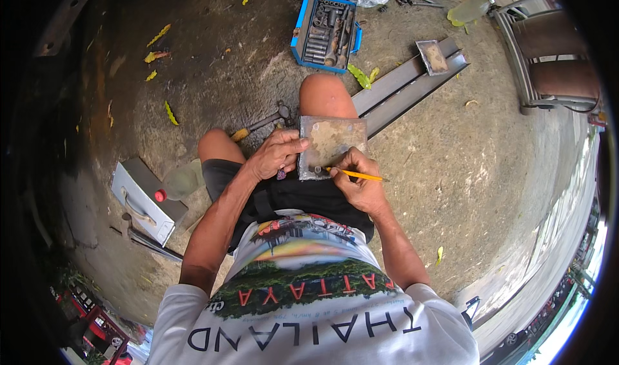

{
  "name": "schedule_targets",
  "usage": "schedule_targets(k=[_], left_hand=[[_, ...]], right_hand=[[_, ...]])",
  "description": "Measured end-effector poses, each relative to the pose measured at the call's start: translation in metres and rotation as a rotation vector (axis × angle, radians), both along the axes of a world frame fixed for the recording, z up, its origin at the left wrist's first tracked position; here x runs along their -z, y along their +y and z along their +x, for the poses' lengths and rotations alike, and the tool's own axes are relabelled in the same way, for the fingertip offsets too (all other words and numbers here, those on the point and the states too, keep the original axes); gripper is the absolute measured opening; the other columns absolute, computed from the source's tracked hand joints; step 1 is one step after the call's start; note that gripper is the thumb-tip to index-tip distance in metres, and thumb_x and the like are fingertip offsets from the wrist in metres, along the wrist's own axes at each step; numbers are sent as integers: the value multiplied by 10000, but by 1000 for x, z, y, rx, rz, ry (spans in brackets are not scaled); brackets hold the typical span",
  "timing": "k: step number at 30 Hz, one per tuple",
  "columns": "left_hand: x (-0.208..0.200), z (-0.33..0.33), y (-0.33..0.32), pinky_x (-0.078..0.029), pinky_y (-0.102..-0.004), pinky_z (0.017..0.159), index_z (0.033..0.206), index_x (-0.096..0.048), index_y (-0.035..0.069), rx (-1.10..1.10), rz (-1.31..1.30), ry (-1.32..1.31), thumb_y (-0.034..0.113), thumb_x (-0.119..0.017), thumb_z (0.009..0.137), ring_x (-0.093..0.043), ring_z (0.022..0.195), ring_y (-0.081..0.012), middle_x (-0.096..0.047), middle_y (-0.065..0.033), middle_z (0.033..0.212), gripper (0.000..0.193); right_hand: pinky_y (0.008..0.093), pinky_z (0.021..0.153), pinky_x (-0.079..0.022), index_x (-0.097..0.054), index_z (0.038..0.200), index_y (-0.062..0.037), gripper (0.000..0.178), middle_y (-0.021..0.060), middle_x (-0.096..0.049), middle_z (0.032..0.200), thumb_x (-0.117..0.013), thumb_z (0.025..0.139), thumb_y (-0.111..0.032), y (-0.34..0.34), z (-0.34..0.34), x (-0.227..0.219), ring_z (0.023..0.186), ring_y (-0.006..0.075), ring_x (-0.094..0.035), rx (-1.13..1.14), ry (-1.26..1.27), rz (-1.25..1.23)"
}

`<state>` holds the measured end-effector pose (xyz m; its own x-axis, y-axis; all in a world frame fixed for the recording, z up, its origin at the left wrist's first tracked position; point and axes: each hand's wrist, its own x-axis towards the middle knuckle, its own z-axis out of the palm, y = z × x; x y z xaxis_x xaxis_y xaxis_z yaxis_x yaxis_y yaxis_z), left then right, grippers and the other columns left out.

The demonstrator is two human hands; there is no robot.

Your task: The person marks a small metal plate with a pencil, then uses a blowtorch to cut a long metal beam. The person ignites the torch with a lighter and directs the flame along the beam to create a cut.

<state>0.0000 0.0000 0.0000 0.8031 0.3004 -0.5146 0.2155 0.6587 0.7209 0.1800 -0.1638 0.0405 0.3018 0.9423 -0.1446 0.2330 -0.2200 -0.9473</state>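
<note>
A square, stained metal plate (332, 139) rests on my lap against my knee. My left hand (278, 155) grips its left edge, thumb on top and fingers beneath. Something small and purplish shows by those fingers, too small to name. My right hand (362, 183) pinches a yellow pencil (362, 175), its tip at the plate's lower edge, beside a small round mark. Just beyond my left hand, a hammer (261, 123) with a yellowish handle end lies on the ground.
An open blue toolbox (294, 43) of sockets stands ahead. Metal channel bars (412, 97) carry another small plate (432, 57). To the left are a white case (143, 201) with a handle and a red-capped bottle (184, 179). A brown-padded chair (525, 49) stands far right.
</note>
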Motion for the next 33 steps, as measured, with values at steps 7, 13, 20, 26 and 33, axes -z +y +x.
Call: schedule_targets(k=[7,13,20,26,33], left_hand=[[-2,-3,9,-335,-239,435,826,-584,59,0,87,9,372,-672,965,-323,441,-35,-362,67,537,353],[-2,0,0,-341,-245,435,833,-595,48,-4,72,16,382,-675,958,-325,441,-37,-360,69,532,366],[0,-2,-3,-329,-229,442,849,-584,83,-12,64,38,327,-651,986,-328,447,-24,-392,69,567,288],[-3,-1,-6,-332,-226,443,865,-586,77,-30,5,15,317,-648,989,-328,445,-25,-394,70,566,277],[0,-2,-2,-334,-231,442,864,-589,75,-16,10,21,323,-637,997,-328,442,-28,-381,68,553,286]], right_hand=[[304,588,-517,-553,789,-15,141,111,-687,712,-687,821,-43,10,-11,8,625,121,-640,22,30,65],[316,588,-524,-560,786,-15,138,126,-701,729,-686,821,-60,6,-6,2,626,144,-657,-36,-21,-10],[329,572,-513,-546,784,-16,169,119,-665,680,-705,823,-58,8,-7,-5,611,145,-642,-91,-62,-63],[336,564,-511,-525,791,-23,184,119,-646,673,-704,828,-46,3,-4,8,587,179,-644,253,-43,36],[332,580,-520,-546,786,-27,158,117,-665,691,-700,810,-47,1,-1,6,601,193,-662,-40,-67,100]])
